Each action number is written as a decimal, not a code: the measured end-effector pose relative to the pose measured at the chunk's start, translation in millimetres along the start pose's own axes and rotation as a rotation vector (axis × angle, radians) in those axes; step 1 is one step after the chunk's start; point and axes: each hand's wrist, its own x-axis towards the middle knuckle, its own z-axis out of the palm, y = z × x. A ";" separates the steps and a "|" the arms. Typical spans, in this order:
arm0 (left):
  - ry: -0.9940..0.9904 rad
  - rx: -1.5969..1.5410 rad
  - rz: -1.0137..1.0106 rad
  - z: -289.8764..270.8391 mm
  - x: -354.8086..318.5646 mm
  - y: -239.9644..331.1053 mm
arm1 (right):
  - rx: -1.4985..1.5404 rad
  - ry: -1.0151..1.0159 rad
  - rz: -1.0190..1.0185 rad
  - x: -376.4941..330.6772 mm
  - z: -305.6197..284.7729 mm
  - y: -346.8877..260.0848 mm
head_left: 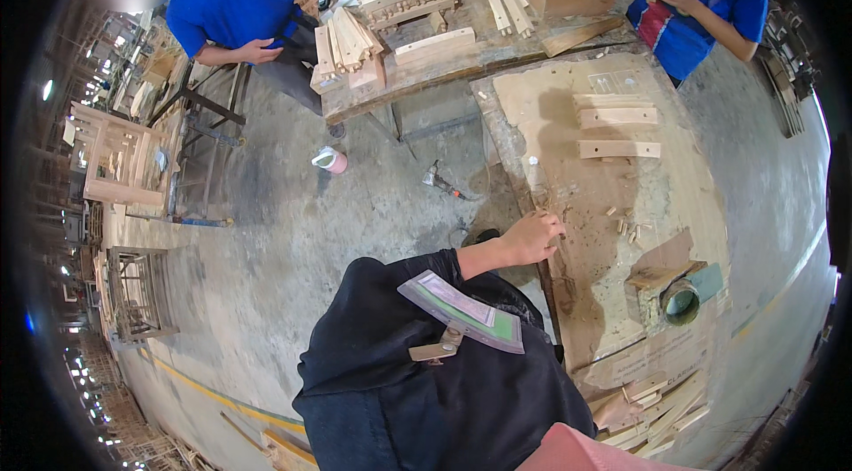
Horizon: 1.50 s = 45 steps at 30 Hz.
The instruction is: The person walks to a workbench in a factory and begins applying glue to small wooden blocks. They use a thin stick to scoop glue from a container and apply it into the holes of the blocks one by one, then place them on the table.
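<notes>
At the lower right of the frame, the right hand (619,409) is at a loose bundle of long, narrow, pale wooden slats (676,407); whether its fingers close on one, I cannot tell. At least five slats show, overlapping too much for an exact count. Most run diagonally, their long axes from lower left to upper right, with the upper ends pointing away from the person.

Right of centre, the left hand (532,238) hangs over the table's near-left edge, fingers curled narrowly; whether they pinch anything is unclear. Beside it lies the broad, brown-stained wooden worktable (586,249). On it are one single pale slat with two dark holes (619,150), lying left to right, and just behind it a small parallel group of pale slats (618,116), at least three. Several short wooden dowels (632,229) lie scattered nearer, beyond one round, open-mouthed container (682,302) on its side. Two co-workers stand at upper left and upper right.
</notes>
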 end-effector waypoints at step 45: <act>-0.335 0.004 0.136 11.5 30.5 22.7 | 0.189 0.068 0.282 -35.8 -45.4 -48.4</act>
